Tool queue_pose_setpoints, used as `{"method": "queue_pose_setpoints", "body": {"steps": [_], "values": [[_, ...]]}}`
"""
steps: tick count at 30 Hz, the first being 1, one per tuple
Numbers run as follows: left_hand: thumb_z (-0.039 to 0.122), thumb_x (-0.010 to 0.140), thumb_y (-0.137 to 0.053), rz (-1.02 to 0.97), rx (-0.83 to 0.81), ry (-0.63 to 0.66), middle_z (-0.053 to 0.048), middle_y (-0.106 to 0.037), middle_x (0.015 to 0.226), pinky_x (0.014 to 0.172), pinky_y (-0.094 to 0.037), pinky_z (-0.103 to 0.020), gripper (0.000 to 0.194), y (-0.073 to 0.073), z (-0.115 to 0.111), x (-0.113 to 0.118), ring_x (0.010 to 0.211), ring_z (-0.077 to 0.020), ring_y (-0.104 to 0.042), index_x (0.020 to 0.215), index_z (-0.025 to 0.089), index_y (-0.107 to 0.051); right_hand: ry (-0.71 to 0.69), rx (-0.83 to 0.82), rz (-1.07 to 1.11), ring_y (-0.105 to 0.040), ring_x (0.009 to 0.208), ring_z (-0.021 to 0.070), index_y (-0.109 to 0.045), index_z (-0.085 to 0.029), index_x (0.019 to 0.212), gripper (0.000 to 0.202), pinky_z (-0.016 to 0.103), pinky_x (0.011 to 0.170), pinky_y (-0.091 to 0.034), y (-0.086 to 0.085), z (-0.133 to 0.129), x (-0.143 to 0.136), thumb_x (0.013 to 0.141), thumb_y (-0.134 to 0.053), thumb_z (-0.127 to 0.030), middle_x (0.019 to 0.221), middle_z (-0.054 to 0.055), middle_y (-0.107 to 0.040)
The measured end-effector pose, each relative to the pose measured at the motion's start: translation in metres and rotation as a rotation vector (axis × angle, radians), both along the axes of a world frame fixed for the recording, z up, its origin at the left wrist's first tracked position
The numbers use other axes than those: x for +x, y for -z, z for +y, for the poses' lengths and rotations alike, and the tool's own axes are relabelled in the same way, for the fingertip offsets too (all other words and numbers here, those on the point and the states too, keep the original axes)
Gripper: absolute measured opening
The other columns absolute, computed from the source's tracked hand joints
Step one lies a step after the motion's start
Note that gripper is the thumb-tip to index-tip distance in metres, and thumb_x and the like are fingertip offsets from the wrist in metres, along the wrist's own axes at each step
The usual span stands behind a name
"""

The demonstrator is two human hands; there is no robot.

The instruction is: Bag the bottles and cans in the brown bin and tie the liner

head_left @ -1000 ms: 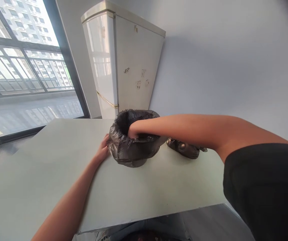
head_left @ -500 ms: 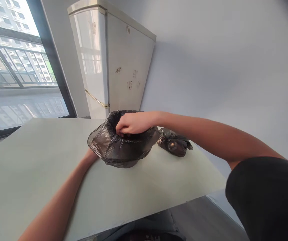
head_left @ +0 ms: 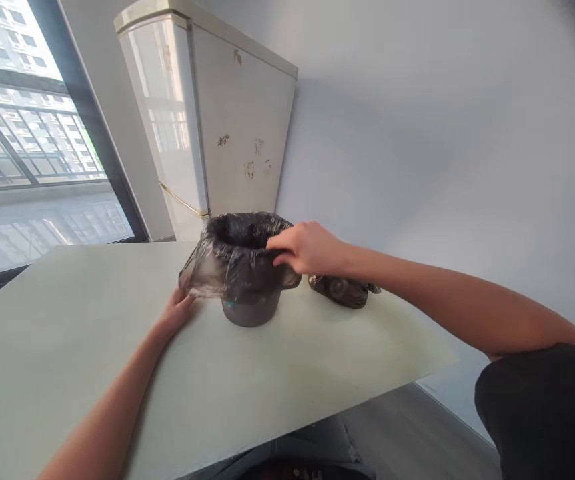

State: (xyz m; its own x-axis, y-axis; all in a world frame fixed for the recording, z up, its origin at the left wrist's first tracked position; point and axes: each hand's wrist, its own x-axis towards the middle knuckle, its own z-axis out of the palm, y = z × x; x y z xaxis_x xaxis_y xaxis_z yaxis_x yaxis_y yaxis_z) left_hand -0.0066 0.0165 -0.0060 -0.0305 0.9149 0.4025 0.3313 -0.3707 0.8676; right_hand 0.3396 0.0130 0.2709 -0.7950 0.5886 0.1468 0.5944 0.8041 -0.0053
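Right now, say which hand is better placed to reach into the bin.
Probably the right hand: it touches the liner at the rim; the left hand is lower, outside it.

R hand (head_left: 307, 250) grips blk liner (head_left: 247, 273) at R rim of bin (head_left: 252, 313); L hand (head_left: 177, 308) on tbl (head_left: 207, 387), fingers partly hidden at liner's L edge. 2nd bag (head_left: 340, 291) nr bin, fridge (head_left: 237, 120) behind.

The bin liner (head_left: 247, 270) is smoky black, the bin (head_left: 251, 312) grey-brown, the worktop (head_left: 247, 380) pale green, the fridge (head_left: 242, 107) white with gold trim (head_left: 183, 201).
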Motion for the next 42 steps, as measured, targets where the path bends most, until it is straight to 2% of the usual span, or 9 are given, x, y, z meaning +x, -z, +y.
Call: {"method": "queue_pose_setpoints", "body": {"steps": [3,6,11,15,19,22,27,35,42], "values": [[0.064,0.100,-0.053,0.077,-0.041,0.004,-0.005,-0.061,0.101,0.082,-0.052,-0.034,0.046,-0.018,-0.011,0.007,0.082,-0.0186,-0.059,0.108,0.023,-0.071,0.081,0.012,0.090,-0.055,0.072,0.0174,-0.075,-0.021,0.096,0.012,0.030,0.067,-0.031,-0.004,0.043,0.019,0.092,-0.069,-0.031,0.079,0.001,-0.070],[0.061,0.102,-0.049,0.122,-0.059,0.020,-0.004,-0.058,0.101,0.082,-0.050,-0.033,0.044,-0.029,-0.017,0.012,0.082,-0.0171,-0.057,0.110,0.024,-0.070,0.220,0.069,0.101,-0.056,0.073,0.0187,-0.076,-0.020,0.095,0.016,0.030,0.067,-0.033,0.004,0.087,0.040,0.092,-0.069,-0.034,0.077,0.002,-0.069],[0.062,0.101,-0.048,0.134,-0.067,0.019,-0.003,-0.056,0.097,0.081,-0.049,-0.034,0.044,-0.029,-0.016,0.012,0.081,-0.0177,-0.056,0.109,0.024,-0.070,0.450,0.122,0.038,-0.062,0.082,0.0217,-0.080,-0.022,0.105,0.021,0.031,0.068,-0.035,0.026,0.141,0.083,0.092,-0.067,-0.034,0.089,0.006,-0.076],[0.063,0.101,-0.047,0.145,-0.081,0.005,-0.003,-0.057,0.097,0.082,-0.049,-0.035,0.046,-0.028,-0.016,0.013,0.082,-0.0186,-0.057,0.108,0.024,-0.070,0.527,0.138,0.001,-0.065,0.087,0.0240,-0.081,-0.022,0.108,0.025,0.033,0.069,-0.038,0.033,0.160,0.122,0.091,-0.067,-0.034,0.096,0.008,-0.079],[0.063,0.101,-0.047,0.169,-0.085,0.005,-0.003,-0.057,0.096,0.081,-0.049,-0.035,0.046,-0.030,-0.017,0.013,0.082,-0.0191,-0.057,0.108,0.024,-0.070,0.591,0.187,0.036,-0.066,0.088,0.0259,-0.081,-0.021,0.112,0.029,0.035,0.070,-0.040,0.033,0.159,0.154,0.091,-0.067,-0.035,0.098,0.010,-0.080],[0.063,0.101,-0.047,0.188,-0.084,0.001,-0.003,-0.056,0.092,0.080,-0.049,-0.035,0.045,-0.027,-0.016,0.011,0.081,-0.0198,-0.057,0.108,0.025,-0.070,0.595,0.179,0.031,-0.066,0.086,0.0251,-0.081,-0.021,0.110,0.027,0.035,0.069,-0.040,0.033,0.151,0.167,0.091,-0.067,-0.034,0.094,0.009,-0.079],[0.061,0.102,-0.047,0.186,-0.091,0.000,-0.003,-0.056,0.093,0.082,-0.047,-0.035,0.043,-0.024,-0.014,0.009,0.083,-0.0198,-0.056,0.110,0.025,-0.070,0.584,0.139,-0.014,-0.064,0.082,0.0233,-0.081,-0.023,0.105,0.022,0.033,0.068,-0.039,0.035,0.140,0.178,0.091,-0.066,-0.033,0.090,0.007,-0.077],[0.062,0.101,-0.049,0.180,-0.112,0.010,-0.003,-0.056,0.098,0.084,-0.046,-0.034,0.044,-0.030,-0.017,0.011,0.085,-0.0197,-0.055,0.110,0.025,-0.070,0.593,0.125,0.054,-0.066,0.084,0.0249,-0.081,-0.024,0.110,0.026,0.034,0.070,-0.042,0.038,0.119,0.190,0.092,-0.065,-0.033,0.090,0.007,-0.078],[0.060,0.102,-0.049,0.184,-0.122,0.008,-0.003,-0.055,0.098,0.084,-0.048,-0.034,0.042,-0.023,-0.012,0.007,0.085,-0.0197,-0.056,0.110,0.025,-0.070,0.583,0.126,0.101,-0.067,0.083,0.0248,-0.081,-0.024,0.109,0.025,0.034,0.069,-0.043,0.039,0.100,0.199,0.091,-0.065,-0.031,0.091,0.006,-0.078]]}}
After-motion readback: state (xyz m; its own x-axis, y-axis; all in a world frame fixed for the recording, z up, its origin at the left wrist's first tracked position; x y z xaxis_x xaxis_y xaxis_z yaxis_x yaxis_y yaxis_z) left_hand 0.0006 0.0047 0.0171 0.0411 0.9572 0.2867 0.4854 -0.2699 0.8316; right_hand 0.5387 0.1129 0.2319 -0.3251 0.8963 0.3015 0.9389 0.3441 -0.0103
